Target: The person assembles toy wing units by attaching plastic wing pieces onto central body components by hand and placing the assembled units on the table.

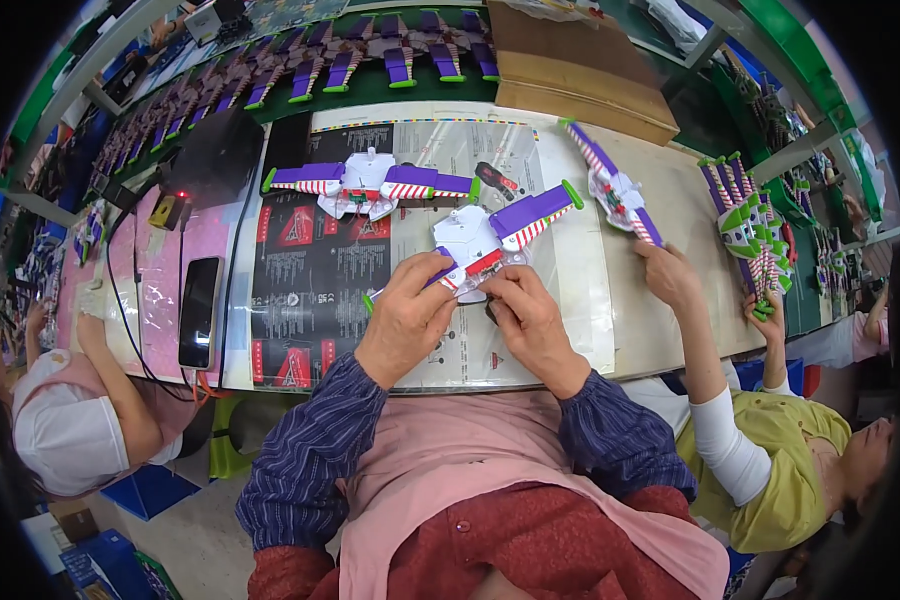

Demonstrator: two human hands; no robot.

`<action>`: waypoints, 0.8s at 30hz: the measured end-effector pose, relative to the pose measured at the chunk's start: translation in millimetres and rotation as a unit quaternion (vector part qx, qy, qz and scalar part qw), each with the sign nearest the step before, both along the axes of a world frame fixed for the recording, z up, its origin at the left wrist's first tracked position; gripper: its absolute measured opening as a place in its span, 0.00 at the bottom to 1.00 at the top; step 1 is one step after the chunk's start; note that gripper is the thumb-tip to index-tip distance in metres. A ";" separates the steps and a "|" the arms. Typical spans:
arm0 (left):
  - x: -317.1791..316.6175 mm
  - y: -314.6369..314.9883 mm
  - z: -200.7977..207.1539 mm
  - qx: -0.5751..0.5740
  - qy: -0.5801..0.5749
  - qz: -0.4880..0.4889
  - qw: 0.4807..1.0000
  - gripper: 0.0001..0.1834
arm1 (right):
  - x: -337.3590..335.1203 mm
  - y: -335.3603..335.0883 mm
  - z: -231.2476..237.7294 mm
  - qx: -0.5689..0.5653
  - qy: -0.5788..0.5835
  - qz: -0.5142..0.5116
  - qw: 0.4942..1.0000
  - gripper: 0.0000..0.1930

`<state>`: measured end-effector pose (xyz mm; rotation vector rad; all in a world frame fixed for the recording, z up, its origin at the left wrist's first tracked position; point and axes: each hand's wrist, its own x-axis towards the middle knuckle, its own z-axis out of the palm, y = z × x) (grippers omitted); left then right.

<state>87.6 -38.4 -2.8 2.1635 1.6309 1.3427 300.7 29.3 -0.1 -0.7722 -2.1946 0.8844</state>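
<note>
A toy jet-pack wing assembly [462, 232] lies tilted in front of me, with a white body, purple wings, green tips and red-and-white stripes. My left hand [407, 318] is closed around its near left wing. At the lower edge of the white body, by a red part, the fingers of my right hand [532, 325] are pinched together. Whatever they grip there is too small and covered to make out. Just beyond lies a second wing assembly [368, 172], its wings spread, touched by neither hand.
Printed sheets [320, 262] cover the worktop. A phone [201, 312] and cables lie to the left. At right, a co-worker's hand [673, 275] holds another wing assembly [620, 192], near a stack of them [753, 232]. Behind stand a cardboard box [580, 75] and rows of wing assemblies [400, 65].
</note>
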 end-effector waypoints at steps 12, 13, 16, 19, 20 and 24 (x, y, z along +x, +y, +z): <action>27.1 14.0 -9.8 0.012 -0.073 0.086 0.994 0.05 | 11.1 8.4 13.3 0.243 -0.171 0.145 0.944 0.25; 29.1 11.8 -10.0 0.001 -0.051 0.083 0.995 0.08 | 12.2 5.8 11.4 0.243 -0.172 0.146 0.943 0.25; 29.4 8.4 -9.7 -0.009 -0.038 0.071 0.997 0.09 | 11.0 -0.1 6.7 0.257 -0.172 0.116 0.944 0.25; 31.4 8.7 -10.8 -0.016 -0.037 0.080 0.996 0.10 | 5.5 -4.6 7.1 0.261 -0.135 0.075 0.953 0.21; 31.6 8.6 -9.7 -0.015 -0.037 0.080 0.996 0.10 | 3.9 -8.4 9.8 0.201 -0.134 0.026 0.970 0.17; 32.5 5.8 -7.0 -0.018 -0.026 0.079 0.996 0.08 | -11.9 -10.0 16.1 0.094 -0.132 -0.050 0.986 0.06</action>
